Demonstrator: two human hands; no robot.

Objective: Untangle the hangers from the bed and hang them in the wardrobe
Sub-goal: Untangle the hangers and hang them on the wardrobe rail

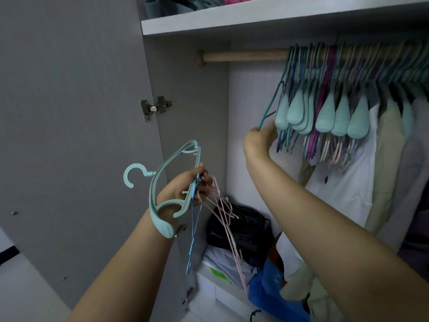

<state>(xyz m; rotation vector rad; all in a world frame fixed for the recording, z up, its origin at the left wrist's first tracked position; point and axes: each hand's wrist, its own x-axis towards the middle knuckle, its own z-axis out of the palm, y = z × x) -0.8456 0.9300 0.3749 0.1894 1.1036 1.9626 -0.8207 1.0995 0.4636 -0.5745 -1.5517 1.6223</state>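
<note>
My left hand (185, 187) grips a bunch of hangers: a broad pale teal plastic hanger (162, 182) with its hook pointing left, a thin blue hanger (193, 228) and pink and beige wire hangers (228, 228) dangling down. My right hand (260, 140) reaches into the wardrobe and pinches the lower end of a thin dark green hanger (274, 98), whose hook is over the wooden rail (243, 56). That hanger hangs at the left end of a dense row of teal and coloured hangers (336, 112) on the rail.
The grey wardrobe door (69, 112) stands open at left, with a metal hinge (155, 108). A white shelf (232, 19) runs above the rail. Shirts (348, 182) hang at right. A black bag (241, 226) and blue fabric (274, 293) are piled on the wardrobe floor.
</note>
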